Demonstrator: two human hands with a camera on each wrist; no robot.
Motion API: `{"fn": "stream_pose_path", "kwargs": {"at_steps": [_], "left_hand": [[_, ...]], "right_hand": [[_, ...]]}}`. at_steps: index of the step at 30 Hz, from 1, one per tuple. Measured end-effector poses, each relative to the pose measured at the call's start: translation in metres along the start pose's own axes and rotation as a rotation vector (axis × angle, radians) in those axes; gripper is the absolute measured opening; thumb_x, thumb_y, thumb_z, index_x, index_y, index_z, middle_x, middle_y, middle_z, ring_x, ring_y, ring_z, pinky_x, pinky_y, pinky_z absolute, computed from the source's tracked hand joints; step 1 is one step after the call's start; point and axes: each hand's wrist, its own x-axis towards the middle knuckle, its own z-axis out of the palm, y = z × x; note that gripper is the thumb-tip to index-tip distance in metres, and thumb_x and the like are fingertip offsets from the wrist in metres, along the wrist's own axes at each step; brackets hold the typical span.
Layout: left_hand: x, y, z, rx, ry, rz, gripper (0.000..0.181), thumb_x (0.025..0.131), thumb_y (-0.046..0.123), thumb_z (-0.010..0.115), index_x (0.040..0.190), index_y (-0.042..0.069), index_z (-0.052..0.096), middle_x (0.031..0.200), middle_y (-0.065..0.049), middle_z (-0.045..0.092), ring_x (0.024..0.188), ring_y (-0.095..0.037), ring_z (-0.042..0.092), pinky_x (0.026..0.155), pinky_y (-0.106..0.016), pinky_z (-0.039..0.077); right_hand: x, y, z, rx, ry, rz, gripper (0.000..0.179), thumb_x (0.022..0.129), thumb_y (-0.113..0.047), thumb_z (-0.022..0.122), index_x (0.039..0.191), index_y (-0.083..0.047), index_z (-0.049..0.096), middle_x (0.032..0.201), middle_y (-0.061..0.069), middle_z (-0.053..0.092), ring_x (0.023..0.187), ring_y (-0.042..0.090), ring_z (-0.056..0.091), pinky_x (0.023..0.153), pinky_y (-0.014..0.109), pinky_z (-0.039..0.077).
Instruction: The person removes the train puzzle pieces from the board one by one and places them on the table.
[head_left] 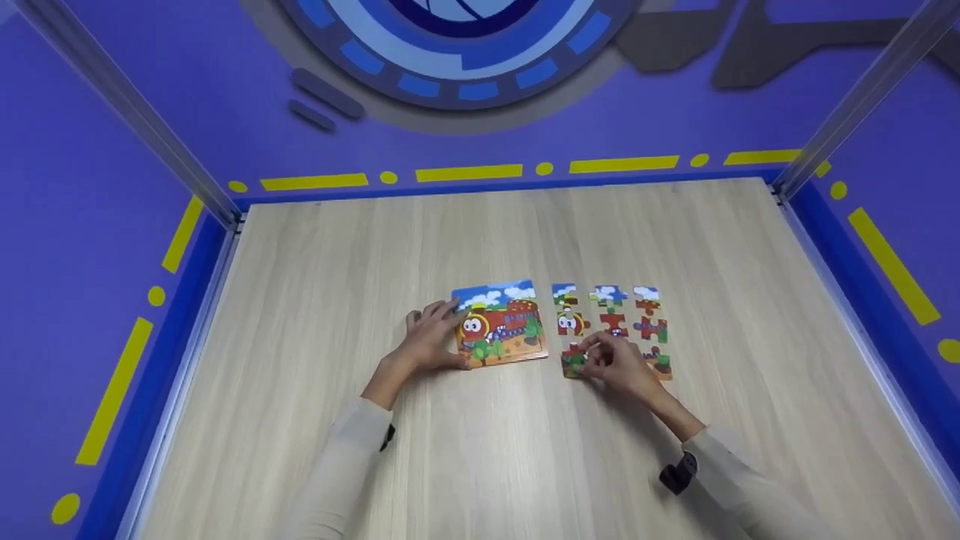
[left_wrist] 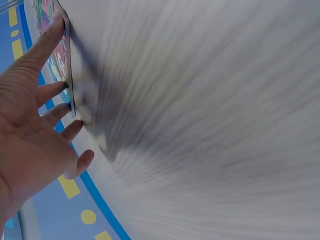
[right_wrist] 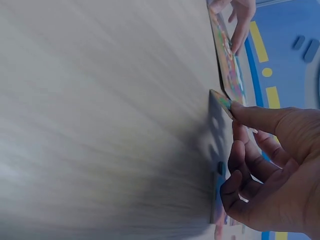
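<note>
A square puzzle board [head_left: 499, 326] with a cartoon train picture lies flat on the table. My left hand [head_left: 431, 337] rests at its left side, fingers spread and fairly straight, the thumb lying on the board near the lower corner. In the left wrist view, the fingertips [left_wrist: 64, 85] touch the board's edge. To the right, my right hand [head_left: 615, 364] pinches a green and brown corner puzzle piece [head_left: 573, 365] between thumb and finger. That piece [right_wrist: 221, 101] is tilted up off the table in the right wrist view.
Loose puzzle pieces stand in three columns right of the board, among them one with cartoon eyes [head_left: 569, 324], a red middle piece [head_left: 613, 324] and a right-hand piece [head_left: 651, 328]. My right hand covers part of the lower row. Blue walls enclose the wooden table [head_left: 480, 465].
</note>
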Motion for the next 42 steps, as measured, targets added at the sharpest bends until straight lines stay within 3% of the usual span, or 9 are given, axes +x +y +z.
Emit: {"fn": "stream_pose_path", "kwargs": {"at_steps": [9,15,33,40,42], "left_hand": [[0.000,0.002,0.002,0.034,0.026,-0.014,0.092,0.076,0.043,0.089,0.153,0.014,0.048,0.167,-0.014,0.031,0.154,-0.039,0.024,0.117,-0.067,0.017],[-0.004,0.001,0.004,0.052,0.044,0.034,0.086,0.078,0.045,0.087,0.149,0.013,0.053,0.165,-0.016,0.034,0.154,-0.041,0.026,0.117,-0.067,0.020],[-0.014,-0.011,-0.006,0.038,0.042,0.024,0.080,0.083,0.042,0.084,0.149,0.012,0.052,0.165,-0.016,0.033,0.153,-0.039,0.026,0.116,-0.068,0.019],[-0.017,-0.014,-0.008,0.037,0.045,0.019,0.078,0.084,0.040,0.083,0.149,0.011,0.052,0.164,-0.015,0.036,0.152,-0.040,0.028,0.115,-0.068,0.020],[-0.018,-0.014,-0.008,0.041,0.042,0.016,0.078,0.084,0.040,0.083,0.150,0.011,0.052,0.164,-0.015,0.036,0.152,-0.040,0.028,0.116,-0.068,0.020]], "right_hand": [[0.005,0.002,0.003,-0.142,0.074,0.016,0.022,0.086,0.000,0.077,0.107,-0.002,0.071,0.080,0.005,0.070,0.070,0.010,0.057,0.064,0.019,0.043],[0.004,0.001,0.006,-0.208,0.079,0.047,0.024,0.088,-0.006,0.078,0.111,-0.004,0.073,0.081,0.002,0.068,0.072,0.012,0.054,0.065,0.021,0.040],[0.003,0.001,0.005,-0.284,0.056,0.023,0.035,0.085,-0.009,0.082,0.118,-0.003,0.074,0.085,0.003,0.065,0.076,0.013,0.052,0.067,0.024,0.041],[0.004,0.002,0.006,-0.323,0.060,-0.029,0.037,0.082,-0.008,0.084,0.117,0.000,0.075,0.083,0.006,0.067,0.075,0.014,0.052,0.069,0.028,0.042],[0.004,0.002,0.005,-0.303,0.052,-0.008,0.038,0.083,-0.010,0.084,0.118,-0.001,0.074,0.085,0.005,0.067,0.077,0.014,0.053,0.069,0.028,0.042]]}}
